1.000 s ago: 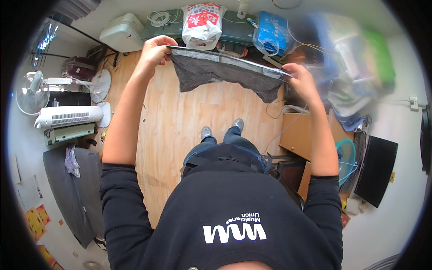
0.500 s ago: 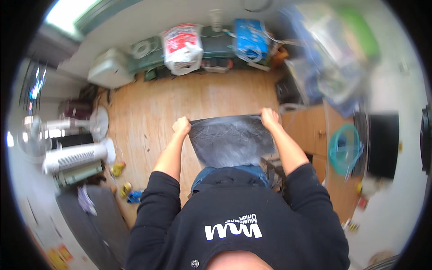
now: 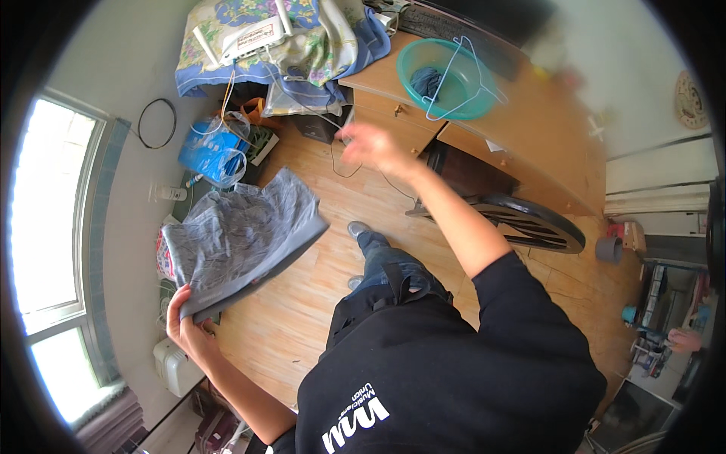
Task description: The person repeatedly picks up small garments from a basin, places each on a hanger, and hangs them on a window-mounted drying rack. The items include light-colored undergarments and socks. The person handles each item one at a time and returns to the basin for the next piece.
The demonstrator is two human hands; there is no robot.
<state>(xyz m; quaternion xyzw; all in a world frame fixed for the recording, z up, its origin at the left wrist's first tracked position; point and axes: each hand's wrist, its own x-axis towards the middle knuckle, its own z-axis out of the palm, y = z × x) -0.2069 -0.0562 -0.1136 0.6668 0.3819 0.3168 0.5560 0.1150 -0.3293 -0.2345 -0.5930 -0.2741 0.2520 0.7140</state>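
Observation:
My left hand (image 3: 189, 325) is closed on one end of the waistband of a pair of grey boxer shorts (image 3: 242, 234). The creased shorts stick out above the floor at the left, their wide darker waistband slanting toward me. My right hand (image 3: 374, 151) is raised apart from them in front of the desk drawers. It is blurred, but its fingers look loosely apart with nothing in them. Beyond it, on the desk, stands a teal plastic basin (image 3: 469, 98) with a bunched dark blue cloth (image 3: 427, 82) inside. A light blue clothes hanger (image 3: 459, 79) lies across the basin.
A wooden desk (image 3: 529, 144) carries a black screen (image 3: 491, 23). A dark round-backed wooden chair (image 3: 529, 223) stands against the desk. A white router (image 3: 253, 38) sits on a flowered cloth (image 3: 325, 45), its cables hanging down. Near the window is a blue plastic bag (image 3: 212, 155).
My body has turned right toward the desk. My right hand has let go of the boxer shorts and is lifted away. My left hand still holds them, now out at the left.

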